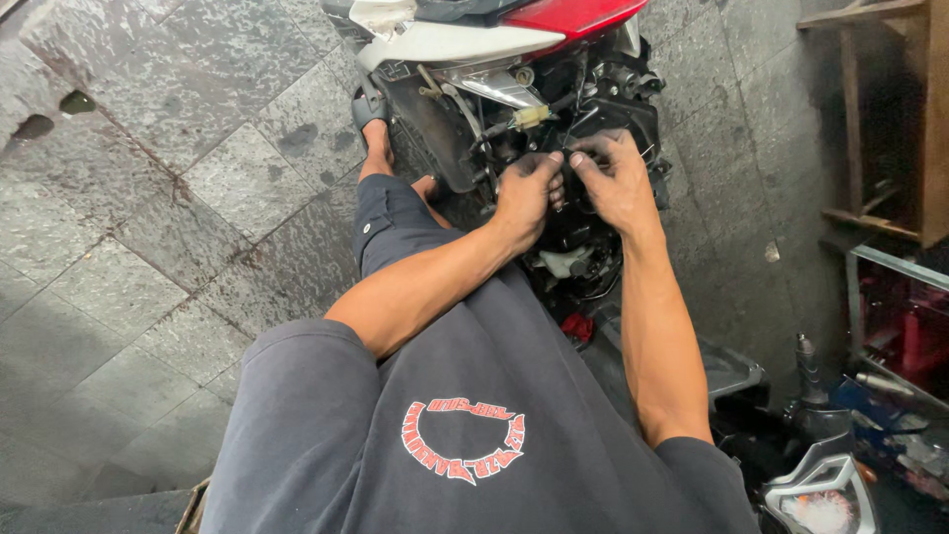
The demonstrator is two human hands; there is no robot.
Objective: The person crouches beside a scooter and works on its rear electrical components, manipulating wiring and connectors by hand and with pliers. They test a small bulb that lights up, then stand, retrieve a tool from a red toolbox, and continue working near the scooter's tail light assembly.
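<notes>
I have both hands pressed together on the black engine parts (pixel 593 109) of the scooter (pixel 494 40). My left hand (pixel 526 193) has its fingers curled around a dark part; I cannot tell exactly what. My right hand (pixel 618 178) touches it fingertip to fingertip, thumb pinching in. A pale connector (pixel 531 116) sits just above the left fingers. A white reservoir (pixel 565 262) lies just below both wrists.

Both bare arms stretch forward, elbows slightly bent. The left hand (pixel 524 193) and right hand (pixel 618 178) sit close together, backs up, fingers curled downward, thumbs nearly meeting; whether either grips anything cannot be told
</notes>
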